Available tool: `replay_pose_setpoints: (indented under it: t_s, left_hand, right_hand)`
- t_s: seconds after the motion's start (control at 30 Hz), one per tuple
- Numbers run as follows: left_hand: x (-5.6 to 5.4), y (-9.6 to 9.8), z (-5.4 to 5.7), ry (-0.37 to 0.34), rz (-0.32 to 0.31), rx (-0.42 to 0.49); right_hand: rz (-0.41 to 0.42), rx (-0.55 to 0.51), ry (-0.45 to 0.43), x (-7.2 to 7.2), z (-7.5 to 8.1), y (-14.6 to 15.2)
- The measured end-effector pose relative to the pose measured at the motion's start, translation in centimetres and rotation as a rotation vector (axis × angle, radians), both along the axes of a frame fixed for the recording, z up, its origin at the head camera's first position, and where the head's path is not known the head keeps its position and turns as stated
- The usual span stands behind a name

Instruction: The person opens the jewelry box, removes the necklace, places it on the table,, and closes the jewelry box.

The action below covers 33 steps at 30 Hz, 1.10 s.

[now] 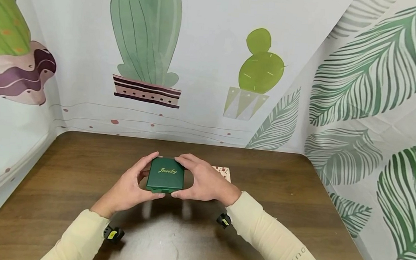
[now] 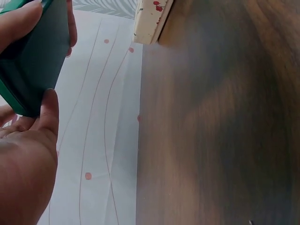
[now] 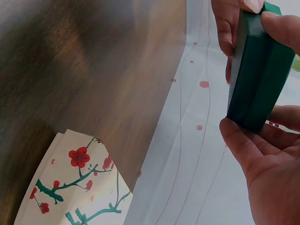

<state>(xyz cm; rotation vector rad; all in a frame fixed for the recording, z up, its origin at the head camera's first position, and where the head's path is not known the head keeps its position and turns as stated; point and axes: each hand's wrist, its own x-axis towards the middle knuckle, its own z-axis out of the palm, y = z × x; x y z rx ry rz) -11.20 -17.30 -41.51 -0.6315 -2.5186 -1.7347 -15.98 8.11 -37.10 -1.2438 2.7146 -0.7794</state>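
Note:
A small green jewelry box (image 1: 166,174) with gold "Jewelry" lettering on its lid is held up between both hands, above the table. The left hand (image 1: 130,188) grips its left side, thumb along the near edge and fingers at the far corner. From the right, the right hand (image 1: 204,180) grips it the same way, thumb at the near edge. In the left wrist view the green box (image 2: 40,51) appears tilted on edge, with fingertips at its corners. The right wrist view shows the side of the box (image 3: 258,70) with the lid closed.
Behind the right hand, a cream box with red blossoms (image 1: 223,172) lies on the brown wooden table (image 1: 279,191); its floral print (image 3: 79,183) shows closely in the right wrist view. A cloth backdrop with cacti and leaves (image 1: 205,65) hangs along the table's far edge.

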Motion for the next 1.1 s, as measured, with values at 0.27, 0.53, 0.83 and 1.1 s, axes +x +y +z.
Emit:
replay_pose_setpoints:
  t_s: [0.27, 0.53, 0.83, 1.1]
  left_hand:
    - [-0.13, -0.07, 0.15, -0.014, 0.025, -0.050]
    - [-0.17, -0.09, 0.28, -0.023, 0.035, -0.069]
    - [-0.14, -0.17, 0.34, -0.025, 0.039, -0.075]
    - [-0.02, -0.26, 0.40, -0.023, 0.047, -0.082]
  right_hand:
    - [0.011, 0.011, -0.012, 0.24, 0.01, -0.03]
    - [0.011, 0.007, -0.015, 0.39, -0.01, -0.04]
    - [0.010, -0.028, -0.026, 0.35, -0.17, -0.02]
    - [-0.002, -0.051, -0.063, 0.45, -0.40, -0.05]
